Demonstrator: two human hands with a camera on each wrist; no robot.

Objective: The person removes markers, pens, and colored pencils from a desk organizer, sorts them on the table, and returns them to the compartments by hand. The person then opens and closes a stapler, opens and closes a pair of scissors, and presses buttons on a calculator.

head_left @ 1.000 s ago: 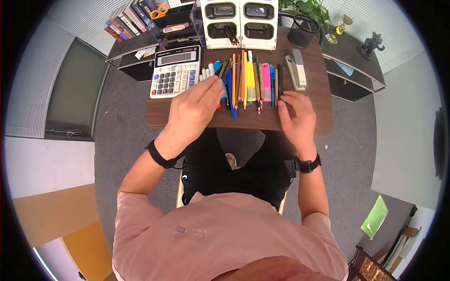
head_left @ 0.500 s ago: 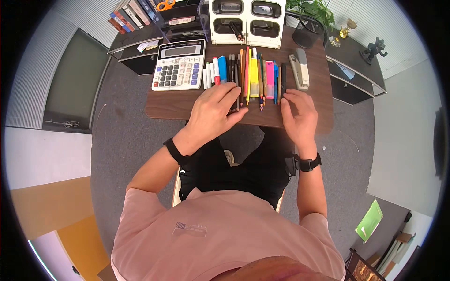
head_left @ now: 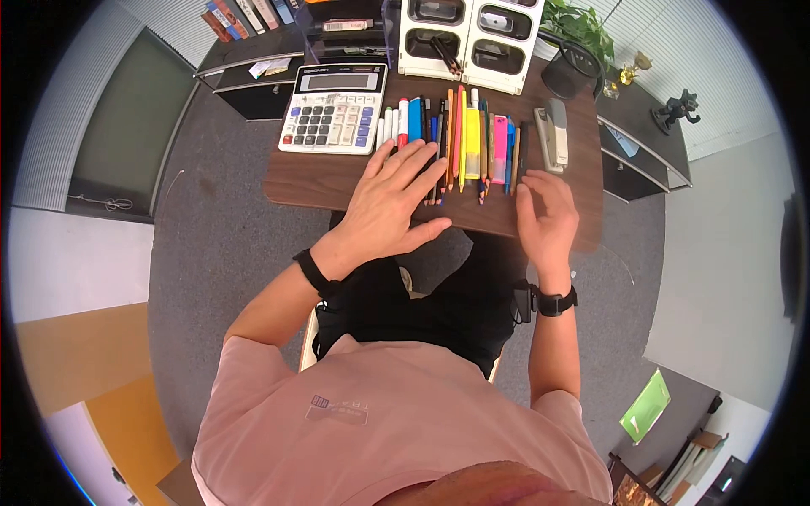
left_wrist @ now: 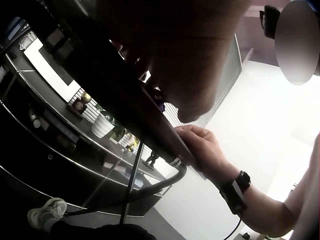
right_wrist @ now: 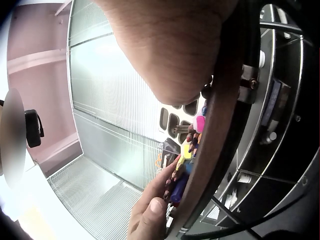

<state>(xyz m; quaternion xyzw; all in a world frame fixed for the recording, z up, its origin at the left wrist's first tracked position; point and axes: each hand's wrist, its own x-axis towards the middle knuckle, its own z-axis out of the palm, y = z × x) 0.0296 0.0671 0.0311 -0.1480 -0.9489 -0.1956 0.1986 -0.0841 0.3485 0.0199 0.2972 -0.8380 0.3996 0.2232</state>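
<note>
A row of pens, pencils and markers lies side by side on the brown table (head_left: 304,181) in the head view. My left hand (head_left: 386,198) rests with fingers extended over the near ends of the left part, by the red-capped marker (head_left: 403,122) and the blue marker (head_left: 415,118). Its thumb points right along the table's front edge. A yellow highlighter (head_left: 472,143) and a pink highlighter (head_left: 500,143) lie farther right. My right hand (head_left: 550,215) rests at the row's right end, loosely bent fingertips beside a black pen (head_left: 523,150). Neither hand grips anything.
A calculator (head_left: 333,110) lies left of the row and a stapler (head_left: 553,135) right of it. Behind stand a white organizer (head_left: 470,72) with dark pencils in one compartment, a black mesh pen cup (head_left: 569,72) and a plant (head_left: 578,29).
My left hand has come down from the dark pencils by the calculator to the row's near ends, and its fingers have spread. The pens lie straighter. My right hand stays at the right end.
</note>
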